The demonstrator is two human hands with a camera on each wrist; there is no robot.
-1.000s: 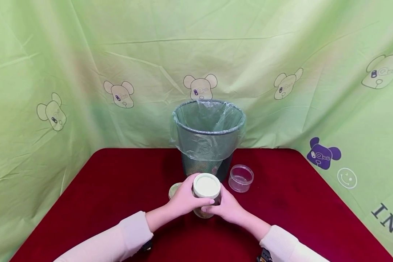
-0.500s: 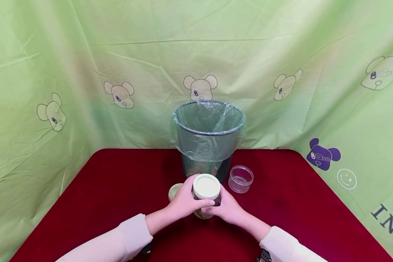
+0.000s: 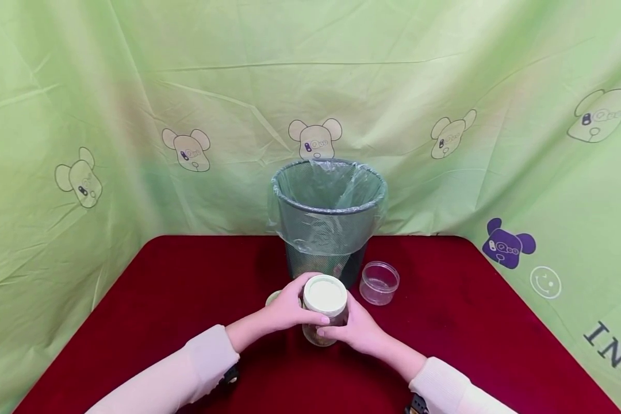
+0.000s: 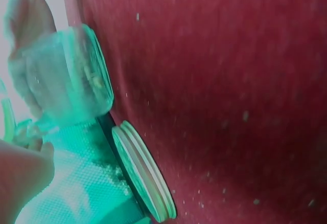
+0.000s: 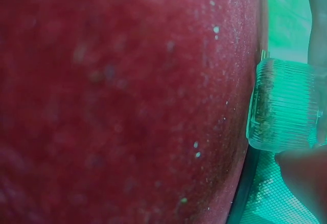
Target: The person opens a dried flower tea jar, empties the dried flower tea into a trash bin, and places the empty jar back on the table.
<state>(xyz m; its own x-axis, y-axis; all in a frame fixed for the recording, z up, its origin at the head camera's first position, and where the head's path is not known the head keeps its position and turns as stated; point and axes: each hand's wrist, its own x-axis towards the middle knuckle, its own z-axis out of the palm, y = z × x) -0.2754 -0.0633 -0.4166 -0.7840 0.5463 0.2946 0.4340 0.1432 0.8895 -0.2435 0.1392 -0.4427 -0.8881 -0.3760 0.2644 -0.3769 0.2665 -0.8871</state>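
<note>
A clear ribbed jar (image 3: 321, 336) with a white lid (image 3: 325, 294) stands upright between both hands near the middle of the table. My left hand (image 3: 287, 307) curls round its upper left side close to the lid, thumb across the front. Lower on the right side, my right hand (image 3: 361, 326) grips the jar's body, its thumb also in front. Small bits of something lie in the bottom of the jar (image 5: 286, 106) in the right wrist view. Partly hidden behind my left hand, a round, flat lid-like disc (image 4: 145, 173) lies on the cloth.
A dark mesh wastebasket (image 3: 323, 230) lined with a clear bag stands just behind the jar. To its right sits an uncovered clear plastic tub (image 3: 379, 284). Red cloth (image 3: 202, 276) covers the table; a green printed curtain (image 3: 227, 92) surrounds the back and sides.
My left hand has shifted slightly left, and its thumb has slid back a little along the jar's front. The right hand and the jar have hardly moved.
</note>
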